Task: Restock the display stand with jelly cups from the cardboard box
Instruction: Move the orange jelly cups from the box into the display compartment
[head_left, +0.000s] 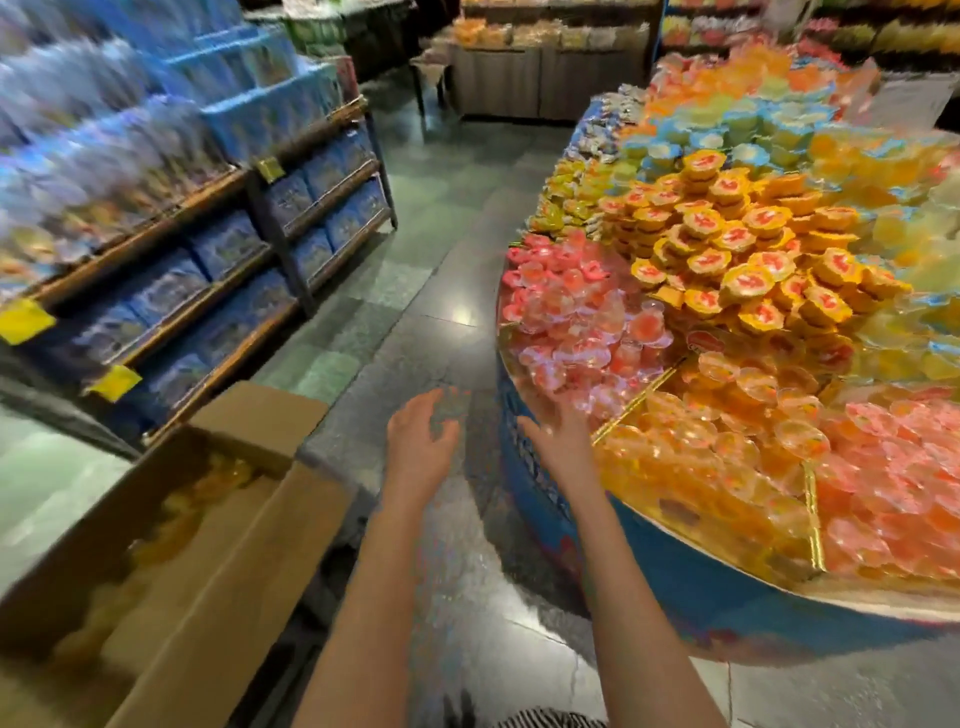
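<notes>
**Between Box and Stand, Both Hands in Mid-Air**

The big round blue-walled display stand (701, 587) fills the right side. Thin gold dividers (639, 402) split its top into wedges, which keeps each colour of sweet apart. Across the aisle, wooden shelving stacked with blue packets (208, 270) runs along the left.

An open brown cardboard box (218, 545) sits low at the person's left, its flaps folded out so a hand can go straight in. Inside lie clear yellow-orange jelly cups (171, 525), blurred but plainly still many. They look to match the orange cups in the near wedge (727, 441) of the stand, which is probably where they belong. A wedge of pink cups (571, 322) lies just beyond it.

The left hand (421, 441) hangs over the floor between box and stand, fingers curved. There is a glassy smear at its fingertips, but I cannot tell whether that is a cup or only blur. The right hand (558, 431) is at the stand's rim, reaching in over the divider between the pink and orange wedges. Its fingers are smeared too, so I cannot tell what its grip holds, if anything.
</notes>
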